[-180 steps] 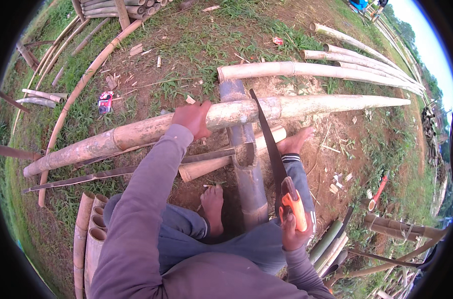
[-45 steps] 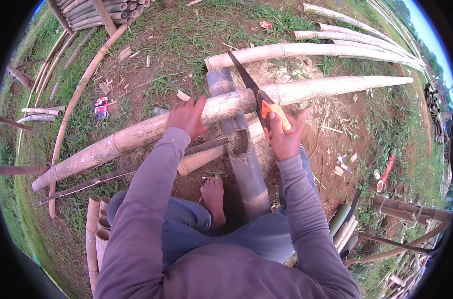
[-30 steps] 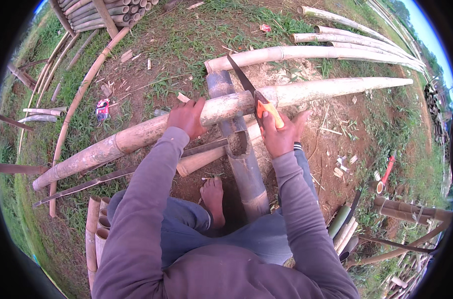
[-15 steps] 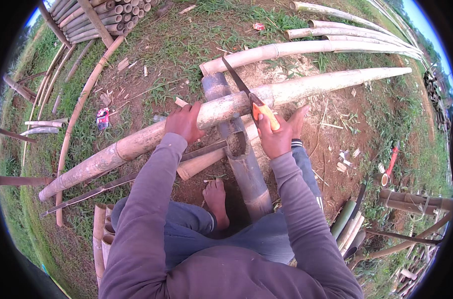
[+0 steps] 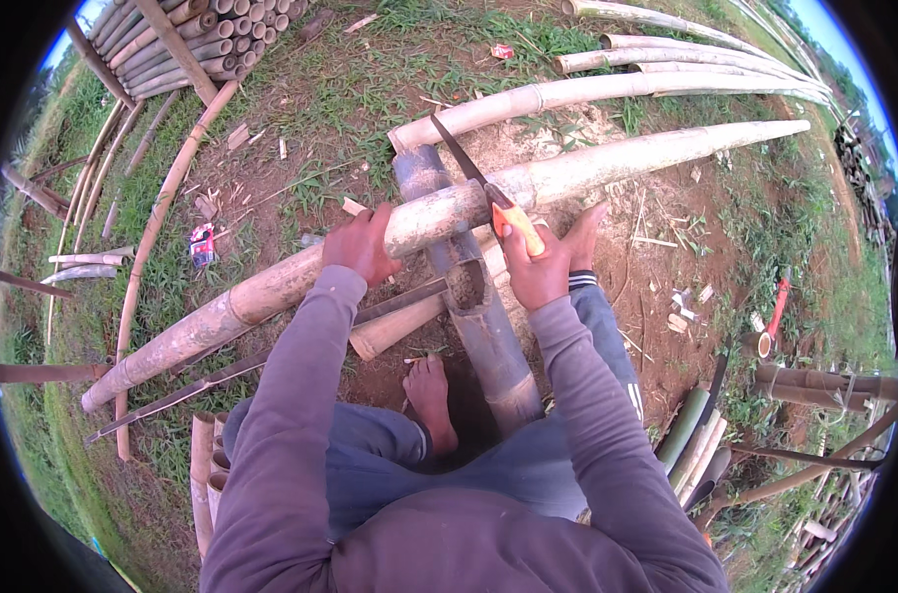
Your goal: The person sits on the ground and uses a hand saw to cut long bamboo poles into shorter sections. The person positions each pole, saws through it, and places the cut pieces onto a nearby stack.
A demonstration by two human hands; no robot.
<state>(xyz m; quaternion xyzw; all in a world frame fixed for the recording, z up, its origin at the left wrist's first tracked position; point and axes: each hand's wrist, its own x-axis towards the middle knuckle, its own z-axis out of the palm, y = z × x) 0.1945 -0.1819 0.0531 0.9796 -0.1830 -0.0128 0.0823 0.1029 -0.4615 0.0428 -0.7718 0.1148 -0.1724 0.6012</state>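
Note:
A long pale bamboo pole [image 5: 607, 165] slants across in front of me, lying over a thick grey bamboo piece [image 5: 498, 356] that has an opening cut in its upper side. My left hand [image 5: 362, 247] is closed over the pole, left of the crossing. My right hand [image 5: 540, 272] grips the orange handle of a handsaw [image 5: 516, 225]. The saw's dark blade [image 5: 457, 148] lies across the pole and points away to the left. Whether its teeth have cut in, I cannot tell. My bare right foot [image 5: 585, 235] is raised beside the pole, just past my right hand.
Several bamboo poles [image 5: 607, 91] lie at the far right, and a bamboo stack [image 5: 187, 49] stands far left. Cut bamboo pieces [image 5: 204, 465] are near my left leg. A red-handled tool [image 5: 779, 306] lies to the right. Sawdust and chips cover the soil.
The whole view has shifted slightly, with the scene moving a little left. The saw remains across the pole in my right hand, and my left hand keeps its place.

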